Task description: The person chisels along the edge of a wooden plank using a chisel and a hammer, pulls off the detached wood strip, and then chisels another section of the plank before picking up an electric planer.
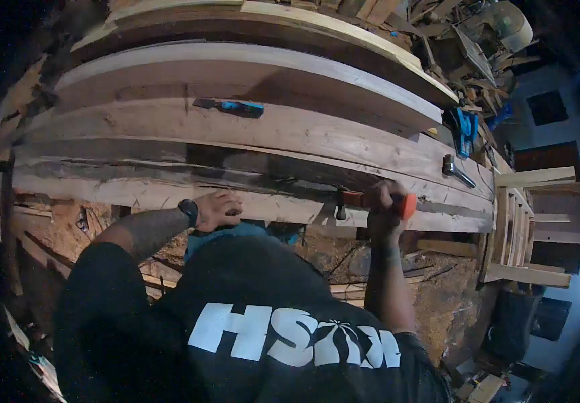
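I had the red-handled tool (354, 199) right of centre, its dark head above the near beam (122, 193) of the plank tabletop (145, 119). Beyond a dark strip, a blue-handled tool (241, 108) lay left of centre, and a metal tool (458, 171) lay toward the right end. A long board (169, 72) ran along the far side, standing as a barrier before more timber; a blue item (465, 131) sat by its right end, and a wooden frame (518, 225) stood past the tabletop.

Fingers hid the middle of the red handle, shadow blurred the dark strip, and I couldn't make out the tool's exact kind. The picture's dark rim cut off the timber at left.

The right hand (387, 198) was clenched around the red handle. The left hand (218, 210) rested on the near beam, loosely spread, fingers slightly bent, gripping nothing I could see.
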Tool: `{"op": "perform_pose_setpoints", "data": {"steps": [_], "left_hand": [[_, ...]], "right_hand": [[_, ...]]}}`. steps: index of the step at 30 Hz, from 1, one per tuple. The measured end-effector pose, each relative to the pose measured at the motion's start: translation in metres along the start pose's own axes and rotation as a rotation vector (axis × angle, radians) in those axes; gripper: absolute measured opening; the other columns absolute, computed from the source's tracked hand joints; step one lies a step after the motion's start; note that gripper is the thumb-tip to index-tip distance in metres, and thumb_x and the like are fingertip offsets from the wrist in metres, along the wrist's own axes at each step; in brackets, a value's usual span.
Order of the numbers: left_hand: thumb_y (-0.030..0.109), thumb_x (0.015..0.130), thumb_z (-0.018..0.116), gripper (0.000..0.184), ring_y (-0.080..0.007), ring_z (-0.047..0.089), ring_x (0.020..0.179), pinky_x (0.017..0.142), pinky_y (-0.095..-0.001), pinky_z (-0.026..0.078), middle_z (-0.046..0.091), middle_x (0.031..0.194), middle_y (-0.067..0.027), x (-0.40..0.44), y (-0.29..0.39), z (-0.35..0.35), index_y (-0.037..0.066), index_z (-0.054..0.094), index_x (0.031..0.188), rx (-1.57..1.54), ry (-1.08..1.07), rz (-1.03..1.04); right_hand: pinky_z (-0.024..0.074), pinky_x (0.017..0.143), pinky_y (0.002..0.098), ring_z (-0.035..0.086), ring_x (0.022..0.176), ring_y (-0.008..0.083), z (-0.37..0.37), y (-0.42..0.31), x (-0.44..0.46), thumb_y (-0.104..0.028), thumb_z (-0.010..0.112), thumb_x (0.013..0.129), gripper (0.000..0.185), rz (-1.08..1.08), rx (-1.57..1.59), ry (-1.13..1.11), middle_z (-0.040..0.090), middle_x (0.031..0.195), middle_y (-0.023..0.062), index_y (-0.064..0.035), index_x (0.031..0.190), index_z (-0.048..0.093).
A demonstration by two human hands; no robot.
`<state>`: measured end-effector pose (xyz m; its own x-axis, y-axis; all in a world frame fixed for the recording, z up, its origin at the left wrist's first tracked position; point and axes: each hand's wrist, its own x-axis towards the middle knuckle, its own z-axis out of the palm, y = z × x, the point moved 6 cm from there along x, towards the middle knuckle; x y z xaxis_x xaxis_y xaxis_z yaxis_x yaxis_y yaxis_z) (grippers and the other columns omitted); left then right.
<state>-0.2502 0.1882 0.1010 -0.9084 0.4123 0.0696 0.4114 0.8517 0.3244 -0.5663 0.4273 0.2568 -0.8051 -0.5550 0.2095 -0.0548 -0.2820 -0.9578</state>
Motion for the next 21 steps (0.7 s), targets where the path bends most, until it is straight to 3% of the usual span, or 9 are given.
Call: {"op": "perform_pose_setpoints", "data": {"steps": [2, 5, 7, 9, 12, 16, 17, 19, 21], "left_hand": [[0.023, 0.083, 0.065, 0.036, -0.0339, 0.048, 0.131, 0.110, -0.0547, 0.036, 0.052, 0.136, -0.0155, 0.008, 0.010, -0.012, 0.023, 0.066, 0.119, -0.019, -0.016, 0.083], [0.030, 0.085, 0.067, 0.039, -0.0346, 0.050, 0.125, 0.106, -0.0543, 0.037, 0.054, 0.129, -0.0173, 0.036, 0.003, -0.064, 0.019, 0.065, 0.121, -0.175, 0.091, -0.200], [0.044, 0.085, 0.067, 0.047, -0.0357, 0.050, 0.124, 0.104, -0.0536, 0.037, 0.054, 0.127, -0.0161, 0.040, -0.015, -0.112, 0.012, 0.064, 0.119, 0.305, 0.605, -0.420], [0.059, 0.085, 0.064, 0.058, -0.0386, 0.052, 0.122, 0.104, -0.0555, 0.037, 0.061, 0.122, -0.0176, 0.039, -0.063, -0.124, 0.008, 0.068, 0.112, 0.482, 0.580, -0.716], [0.068, 0.086, 0.059, 0.068, -0.0391, 0.061, 0.110, 0.098, -0.0539, 0.044, 0.068, 0.109, -0.0204, 0.038, -0.119, -0.126, 0.005, 0.072, 0.109, 0.092, 0.084, -0.938], [0.070, 0.088, 0.055, 0.069, -0.0373, 0.069, 0.092, 0.086, -0.0503, 0.053, 0.071, 0.092, -0.0212, 0.040, -0.139, -0.116, 0.005, 0.074, 0.103, 0.092, 0.030, -0.859], [0.070, 0.089, 0.054, 0.069, -0.0370, 0.069, 0.089, 0.083, -0.0492, 0.054, 0.071, 0.091, -0.0208, 0.042, -0.139, -0.118, 0.005, 0.074, 0.101, 0.080, 0.034, -0.830], [0.070, 0.090, 0.052, 0.069, -0.0371, 0.070, 0.084, 0.079, -0.0496, 0.055, 0.071, 0.089, -0.0206, 0.057, -0.132, -0.145, 0.004, 0.072, 0.098, 0.044, 0.138, -0.719], [0.071, 0.091, 0.051, 0.071, -0.0382, 0.070, 0.079, 0.076, -0.0523, 0.055, 0.071, 0.088, -0.0209, 0.101, -0.094, -0.199, 0.003, 0.071, 0.094, -0.039, 0.297, -0.552]], "right_hand": [[0.0392, 0.053, 0.0317, 0.050, 0.060, 0.0124, 0.007, 0.011, 0.016, -0.024, 0.066, 0.098, 0.033, 0.086, 0.172, 0.055, 0.049, 0.066, -0.0021, -0.0135, 0.074, 0.046], [0.0338, 0.050, 0.0287, 0.043, 0.056, 0.0094, 0.029, 0.003, 0.045, -0.023, 0.066, 0.098, 0.034, 0.116, 0.042, 0.074, 0.044, 0.063, -0.0043, -0.0139, 0.073, 0.044], [0.0354, 0.052, 0.0264, 0.044, 0.057, 0.0080, 0.045, 0.002, 0.073, -0.017, 0.071, 0.093, 0.027, 0.237, -0.219, 0.028, 0.048, 0.066, -0.0044, -0.0094, 0.076, 0.051], [0.0313, 0.048, 0.0258, 0.042, 0.053, 0.0059, 0.077, 0.016, 0.097, -0.024, 0.074, 0.093, 0.031, 0.224, -0.274, -0.062, 0.045, 0.062, -0.0071, -0.0108, 0.074, 0.054], [0.0310, 0.051, 0.0266, 0.042, 0.056, 0.0052, 0.115, 0.021, 0.096, -0.032, 0.071, 0.095, 0.031, 0.249, -0.474, -0.112, 0.048, 0.063, -0.0067, -0.0111, 0.075, 0.058], [0.0327, 0.052, 0.0280, 0.043, 0.059, 0.0059, 0.107, 0.025, 0.106, -0.039, 0.073, 0.093, 0.039, 0.227, -0.602, -0.147, 0.049, 0.062, -0.0047, -0.0080, 0.073, 0.060], [0.0308, 0.046, 0.0251, 0.038, 0.048, 0.0063, 0.100, 0.017, 0.115, -0.041, 0.057, 0.101, 0.034, 0.232, -0.414, -0.209, 0.039, 0.058, -0.0075, -0.0174, 0.077, 0.050], [0.0315, 0.043, 0.0255, 0.038, 0.048, 0.0092, 0.062, -0.020, 0.145, -0.048, 0.045, 0.105, 0.031, 0.160, -0.262, -0.189, 0.041, 0.063, -0.0057, -0.0231, 0.085, 0.047], [0.0332, 0.048, 0.0265, 0.039, 0.052, 0.0102, 0.045, -0.140, 0.148, -0.046, 0.045, 0.106, 0.033, 0.023, -0.293, 0.096, 0.042, 0.065, -0.0048, -0.0207, 0.086, 0.049]]}}
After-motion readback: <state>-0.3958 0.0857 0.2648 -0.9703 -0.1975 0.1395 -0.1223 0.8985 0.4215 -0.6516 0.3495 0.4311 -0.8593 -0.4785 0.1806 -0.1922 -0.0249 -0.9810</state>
